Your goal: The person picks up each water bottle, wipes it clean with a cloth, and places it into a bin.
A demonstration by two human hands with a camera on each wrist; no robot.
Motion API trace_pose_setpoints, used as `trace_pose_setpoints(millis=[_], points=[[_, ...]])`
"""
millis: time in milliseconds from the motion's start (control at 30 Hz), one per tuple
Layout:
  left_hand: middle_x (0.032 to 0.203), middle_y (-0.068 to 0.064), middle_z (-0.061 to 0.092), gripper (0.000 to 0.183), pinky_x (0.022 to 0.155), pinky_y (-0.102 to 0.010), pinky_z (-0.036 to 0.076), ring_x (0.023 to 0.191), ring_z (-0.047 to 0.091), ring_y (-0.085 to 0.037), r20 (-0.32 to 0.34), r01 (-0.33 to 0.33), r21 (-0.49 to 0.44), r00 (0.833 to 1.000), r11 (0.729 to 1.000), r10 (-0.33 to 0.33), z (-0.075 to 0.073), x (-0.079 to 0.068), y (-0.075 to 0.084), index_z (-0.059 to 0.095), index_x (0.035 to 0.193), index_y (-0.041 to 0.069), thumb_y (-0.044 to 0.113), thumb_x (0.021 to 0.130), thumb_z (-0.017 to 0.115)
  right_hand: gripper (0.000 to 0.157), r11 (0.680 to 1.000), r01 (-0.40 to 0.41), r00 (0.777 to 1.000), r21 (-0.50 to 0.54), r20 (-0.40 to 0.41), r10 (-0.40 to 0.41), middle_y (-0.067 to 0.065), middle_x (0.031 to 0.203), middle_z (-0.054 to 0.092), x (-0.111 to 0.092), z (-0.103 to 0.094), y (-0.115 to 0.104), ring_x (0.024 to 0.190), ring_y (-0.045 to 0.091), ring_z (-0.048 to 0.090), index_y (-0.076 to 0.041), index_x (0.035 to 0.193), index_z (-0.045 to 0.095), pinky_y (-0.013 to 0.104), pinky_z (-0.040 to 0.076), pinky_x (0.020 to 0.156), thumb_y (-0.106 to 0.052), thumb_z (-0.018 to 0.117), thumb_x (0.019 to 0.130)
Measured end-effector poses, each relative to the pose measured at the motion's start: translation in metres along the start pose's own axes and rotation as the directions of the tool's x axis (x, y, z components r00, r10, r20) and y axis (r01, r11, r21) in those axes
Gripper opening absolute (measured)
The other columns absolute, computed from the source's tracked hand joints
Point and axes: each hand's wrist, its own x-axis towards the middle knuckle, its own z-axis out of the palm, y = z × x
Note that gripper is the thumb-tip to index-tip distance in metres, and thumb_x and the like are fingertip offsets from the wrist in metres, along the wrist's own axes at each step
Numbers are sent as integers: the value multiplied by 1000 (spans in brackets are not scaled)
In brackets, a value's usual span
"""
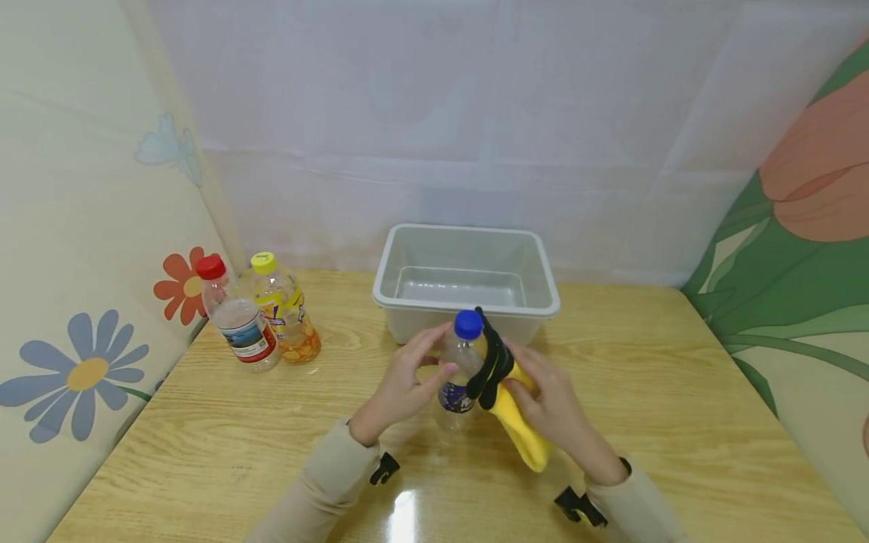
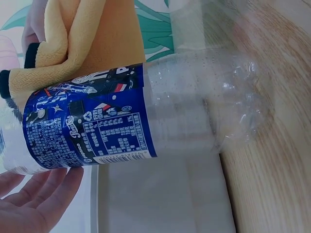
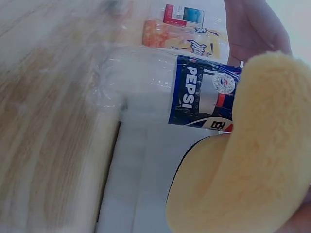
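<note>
Yellow cloth (image 1: 521, 434) inside right grip (image 1: 553, 400); upright bottle (image 1: 455, 397) to its left

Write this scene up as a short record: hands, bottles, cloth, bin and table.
Left hand: at the side of the blue-capped bottle; how firmly it grips is unclear
Right hand: holds the yellow cloth by the bottle
Blue-capped bottle: upright, cap on, dark blue label reading PEPSI
Cloth: fluffy, with black edging
Other bottles: red-capped bottle and yellow-capped bottle, side by side at the table's left
Bin: grey bin, open-topped, behind the blue-capped bottle
Table: wood-grain top
</note>
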Motion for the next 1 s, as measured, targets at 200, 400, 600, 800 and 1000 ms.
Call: trace_pose_setpoints(millis=[200,400,600,800,1000], points=[[123,-23,50,51,75,-27,54,99,56,-30,2,0,3,1000,1000,0,1,0,-1,41,129,-7,24,91,56,57,1000,27,1000,6,-14,-27,21,109,61,-1,2,-1,95,34,60,7,117,56,45,51,80,15,70,63],[123,-22,50,51,75,-27,54,99,55,-30,3,11,2,1000,1000,-11,1,0,-1,42,130,-6,27,92,54,57,999,35,999,14,-25,-35,22,108,61,-4,4,-1,94,35,60,7,116,57,48,51,78,16,70,62],[123,-22,50,52,75,-27,54,99,55,-30,4,17,8,1000,1000,-17,1,-1,-1,41,131,-5,28,92,53,55,999,25,1000,21,-19,-25,22,107,62,-8,8,3,93,35,60,8,115,57,47,51,78,16,70,62],[124,-21,50,50,76,-27,54,100,55,-30,10,33,-3,999,999,-33,1,-1,0,41,131,-4,25,93,53,54,999,11,1000,35,9,-11,19,108,62,-14,13,7,94,34,60,7,114,58,48,50,79,15,70,62],[124,-22,49,52,77,-27,54,101,55,-30,15,39,-15,999,999,-39,0,-1,1,41,131,-5,29,93,51,52,999,-8,998,33,56,6,18,110,61,-21,18,10,97,33,59,6,115,57,44,49,82,13,69,65]])
